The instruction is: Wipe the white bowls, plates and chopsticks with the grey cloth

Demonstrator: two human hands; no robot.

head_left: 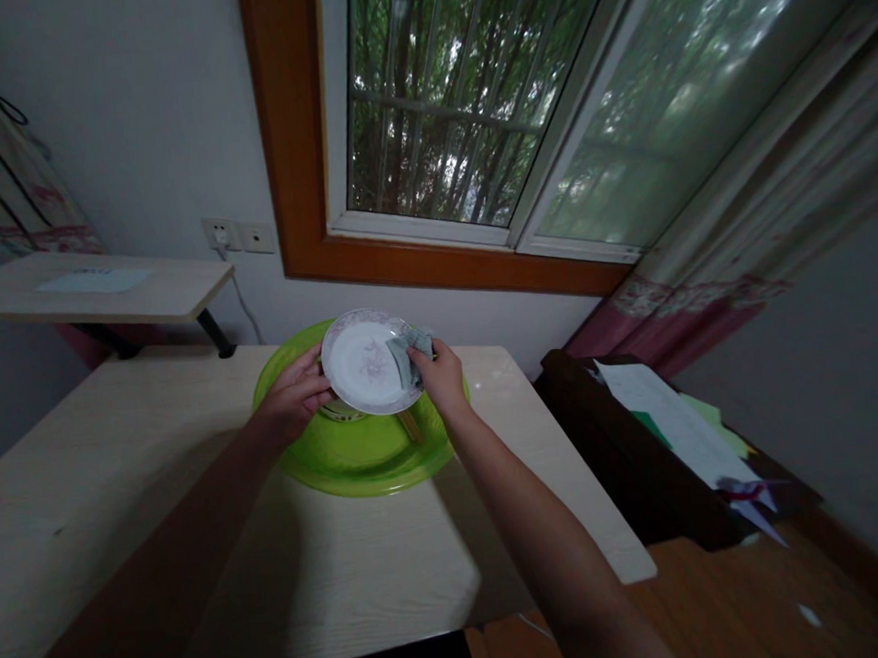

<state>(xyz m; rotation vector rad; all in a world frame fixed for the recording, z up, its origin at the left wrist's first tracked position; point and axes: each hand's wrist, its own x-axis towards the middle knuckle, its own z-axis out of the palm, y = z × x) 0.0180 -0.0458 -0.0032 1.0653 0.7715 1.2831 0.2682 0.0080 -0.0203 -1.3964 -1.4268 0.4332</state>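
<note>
A white plate (362, 364) with a faint floral pattern is held tilted above a green basin (366, 477). My left hand (293, 397) grips its left edge, the fingers behind the rim. In my right hand (440, 371) is a folded grey-green cloth (408, 355), pressed against the plate's right side and rim. Below the plate, wooden chopsticks (410, 426) lie in the basin. Part of a patterned dish (342, 411) also shows there, mostly hidden by the plate.
The basin stands on a pale wooden table (365, 565). A raised shelf (97, 288) with a paper is at the left. Wall sockets (237, 235) and a window (461, 117) are behind. To the right, papers (678, 423) lie on a dark cabinet (590, 449).
</note>
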